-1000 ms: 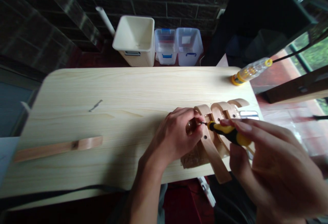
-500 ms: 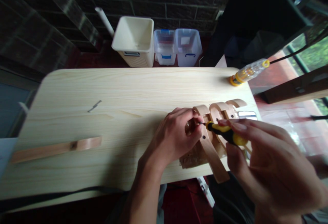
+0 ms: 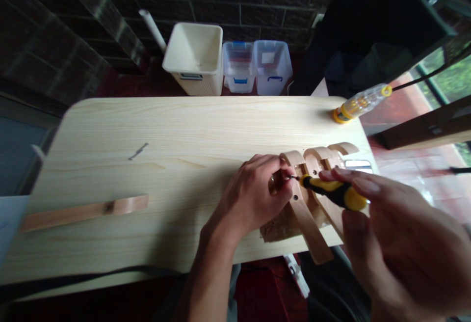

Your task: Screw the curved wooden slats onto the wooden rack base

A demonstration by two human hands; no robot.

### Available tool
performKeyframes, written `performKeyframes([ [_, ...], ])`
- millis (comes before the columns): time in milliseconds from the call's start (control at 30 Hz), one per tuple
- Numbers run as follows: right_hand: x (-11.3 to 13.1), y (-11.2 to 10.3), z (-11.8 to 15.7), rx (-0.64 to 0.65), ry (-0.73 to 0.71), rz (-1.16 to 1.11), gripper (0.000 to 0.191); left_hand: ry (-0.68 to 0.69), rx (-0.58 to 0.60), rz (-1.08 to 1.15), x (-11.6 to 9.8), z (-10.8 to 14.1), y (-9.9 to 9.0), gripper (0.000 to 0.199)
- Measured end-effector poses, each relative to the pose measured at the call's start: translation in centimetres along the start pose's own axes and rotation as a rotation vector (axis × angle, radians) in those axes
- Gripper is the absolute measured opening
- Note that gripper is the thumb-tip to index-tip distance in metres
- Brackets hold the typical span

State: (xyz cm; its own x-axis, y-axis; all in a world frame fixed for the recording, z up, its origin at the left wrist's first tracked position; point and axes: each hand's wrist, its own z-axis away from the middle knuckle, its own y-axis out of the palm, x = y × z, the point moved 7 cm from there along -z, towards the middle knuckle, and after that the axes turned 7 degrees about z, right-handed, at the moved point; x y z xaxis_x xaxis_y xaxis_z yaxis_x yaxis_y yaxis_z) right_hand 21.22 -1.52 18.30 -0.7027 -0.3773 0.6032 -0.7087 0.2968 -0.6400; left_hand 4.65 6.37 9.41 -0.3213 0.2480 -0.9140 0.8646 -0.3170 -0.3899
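Beside the first of several curved wooden strips [image 3: 308,231], my left hand [image 3: 253,194] has its thumb and forefinger pinched together at the tip of a screwdriver. Whatever small thing they hold is hidden. My right hand [image 3: 408,228] grips the yellow and black screwdriver [image 3: 331,190] by its handle, forefinger on top and thumb low near the end. The screwdriver lies nearly level, its shaft pointing left to my left fingertips. A dark hole shows in the first strip just below the shaft. Under the strips is a shiny brown wrapped piece [image 3: 281,228].
A single wooden strip [image 3: 84,212] lies at the table's left, with a small dark metal piece [image 3: 139,151] above it. A clear, yellow-ended tube [image 3: 362,103] stands at the far right corner. Bins [image 3: 193,49] stand beyond the table [image 3: 206,120]. A phone-like object [image 3: 358,166] lies right of the strips.
My right thumb and fingers have shifted back along the screwdriver's handle and spread slightly. The left hand keeps its pinch at the tip. The whole view has moved a little.
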Motion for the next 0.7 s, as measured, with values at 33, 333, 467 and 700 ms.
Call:
performKeyframes([
  [33, 0.09, -0.06, -0.07, -0.011, -0.001, -0.018, 0.054, 0.003, 0.001, 0.004, -0.06, -0.01, -0.04, 0.006],
  [333, 0.25, -0.13, -0.67, -0.073, -0.084, -0.028, 0.049, 0.001, 0.0, -0.004, -0.17, 0.02, -0.11, 0.009],
  [467, -0.11, 0.06, -0.31, -0.06, -0.086, -0.058, 0.05, 0.01, -0.003, -0.004, -0.13, 0.0, -0.1, 0.009],
  [700, -0.69, 0.17, 0.02, -0.092, 0.005, -0.208, 0.058, 0.018, -0.02, -0.009, -0.06, -0.1, -0.03, 0.009],
])
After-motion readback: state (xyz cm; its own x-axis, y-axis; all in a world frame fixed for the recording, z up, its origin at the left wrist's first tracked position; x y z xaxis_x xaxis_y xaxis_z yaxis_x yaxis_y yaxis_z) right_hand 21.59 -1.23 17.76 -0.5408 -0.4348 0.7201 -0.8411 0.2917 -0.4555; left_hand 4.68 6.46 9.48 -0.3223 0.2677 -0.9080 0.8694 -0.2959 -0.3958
